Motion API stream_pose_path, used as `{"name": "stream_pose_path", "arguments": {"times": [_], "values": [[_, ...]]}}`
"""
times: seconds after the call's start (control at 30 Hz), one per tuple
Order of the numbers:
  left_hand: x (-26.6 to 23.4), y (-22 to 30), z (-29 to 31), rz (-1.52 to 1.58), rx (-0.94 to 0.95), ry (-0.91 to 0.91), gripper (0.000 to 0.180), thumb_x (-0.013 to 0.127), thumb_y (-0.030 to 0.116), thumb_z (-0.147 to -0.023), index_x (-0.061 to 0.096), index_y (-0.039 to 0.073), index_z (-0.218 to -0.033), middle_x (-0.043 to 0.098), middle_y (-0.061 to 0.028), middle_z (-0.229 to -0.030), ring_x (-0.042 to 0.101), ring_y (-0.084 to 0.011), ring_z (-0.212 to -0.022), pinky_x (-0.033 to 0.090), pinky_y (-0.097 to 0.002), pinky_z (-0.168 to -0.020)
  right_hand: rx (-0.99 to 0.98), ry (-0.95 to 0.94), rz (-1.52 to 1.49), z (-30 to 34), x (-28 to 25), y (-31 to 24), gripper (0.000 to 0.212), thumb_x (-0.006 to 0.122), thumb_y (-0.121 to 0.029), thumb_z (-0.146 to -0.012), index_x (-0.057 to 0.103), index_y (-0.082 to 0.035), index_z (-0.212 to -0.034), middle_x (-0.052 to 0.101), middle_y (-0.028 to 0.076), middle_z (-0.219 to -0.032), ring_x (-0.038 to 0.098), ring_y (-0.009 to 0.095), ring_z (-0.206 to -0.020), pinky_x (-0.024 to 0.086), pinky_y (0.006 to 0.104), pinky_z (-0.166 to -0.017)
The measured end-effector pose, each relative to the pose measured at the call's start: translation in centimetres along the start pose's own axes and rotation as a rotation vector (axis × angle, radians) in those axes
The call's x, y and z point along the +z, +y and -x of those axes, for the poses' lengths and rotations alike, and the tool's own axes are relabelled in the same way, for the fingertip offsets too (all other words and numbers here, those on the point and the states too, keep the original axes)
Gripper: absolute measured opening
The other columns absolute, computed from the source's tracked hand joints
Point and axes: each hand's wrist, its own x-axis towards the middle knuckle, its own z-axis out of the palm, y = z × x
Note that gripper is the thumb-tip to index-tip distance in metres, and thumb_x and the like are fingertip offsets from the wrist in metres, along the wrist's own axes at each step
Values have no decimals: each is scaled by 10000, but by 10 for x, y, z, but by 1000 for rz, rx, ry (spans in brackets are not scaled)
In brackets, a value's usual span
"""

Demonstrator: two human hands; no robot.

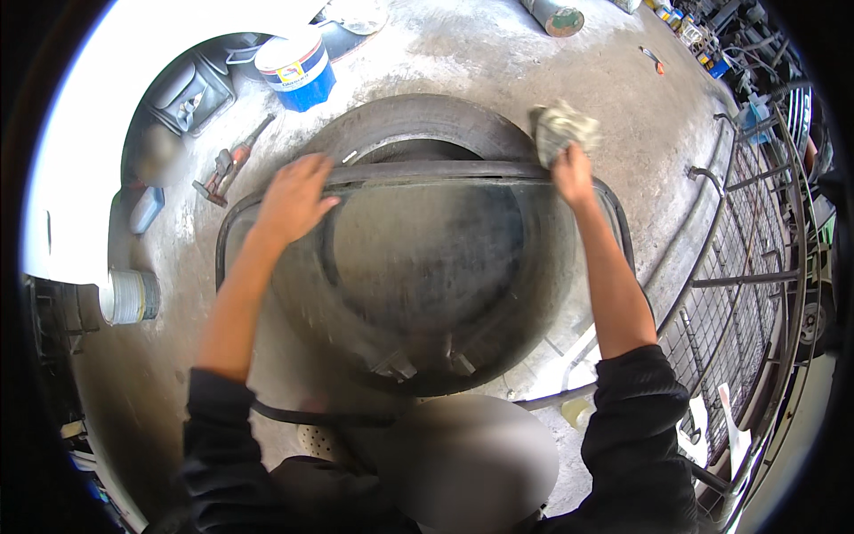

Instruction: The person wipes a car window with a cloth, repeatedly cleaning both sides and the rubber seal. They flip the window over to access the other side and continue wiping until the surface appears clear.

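Observation:
A large curved window glass [427,249] with a black rubber edge stands tilted in front of me, and through it I see a tyre [418,116] lying on the floor. My left hand [298,198] is at the upper left of the glass, fingers over the far side of its top edge and thumb on the near side. At the upper right corner my right hand [572,171] is closed round a crumpled, pale, dirty rag [565,127]. The rag is slightly blurred and sits just beyond the rubber edge.
A blue-and-white bucket [298,76] stands at the far left, near a red-and-black tool [233,162] and a blue-grey container [147,211]. A metal mesh frame [729,267] leans along the right. Orange-handled pliers [656,62] lie far right.

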Motion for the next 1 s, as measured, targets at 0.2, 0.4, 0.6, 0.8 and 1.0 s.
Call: {"name": "stream_pose_path", "arguments": {"times": [0.2, 0.4, 0.6, 0.8, 1.0], "values": [[40, 50, -74, 193, -142, -340, 486, 422, 377, -942, 430, 31, -1283, 510, -189, -1245, 477, -351, -1151, 365, -452, -974, -4, -203, 170, 2, 46, -57, 354, 408, -255, -904, 566, 43, -1014, 595, 300, -974, 560, 430, -959, 351, 495, -940], [31, 52, -73, 192, -122, -381, 404, 378, 360, -961, 504, 2, -1099, 601, -197, -1070, 533, -399, -1016, 415, -473, -872, -60, -350, 270, 15, 33, -59, 348, 421, -266, -892, 589, 36, -935, 633, 272, -879, 588, 419, -918, 340, 505, -947], [24, 57, -75, 243, -198, -481, 456, 323, 380, -974, 519, 16, -1167, 590, -201, -1108, 519, -375, -1077, 406, -459, -925, -124, -392, 379, 17, 36, -64, 277, 454, -225, -846, 583, 19, -874, 629, 269, -828, 598, 427, -852, 393, 526, -835], [22, 61, -78, 243, -296, -590, 534, 295, 471, -956, 493, 87, -1270, 554, -169, -1211, 495, -320, -1157, 389, -436, -980, -73, -465, 415, 17, 34, -67, 297, 460, -228, -836, 642, 7, -843, 644, 253, -918, 614, 381, -920, 367, 517, -931], [30, 54, -69, 273, -95, -323, 435, 497, 386, -913, 539, 70, -1210, 553, -174, -1130, 491, -341, -1140, 403, -422, -965, -310, -125, 355, 31, 41, -63, 241, 530, -219, -822, 621, 4, -836, 634, 218, -863, 596, 373, -889, 398, 527, -873]]}}
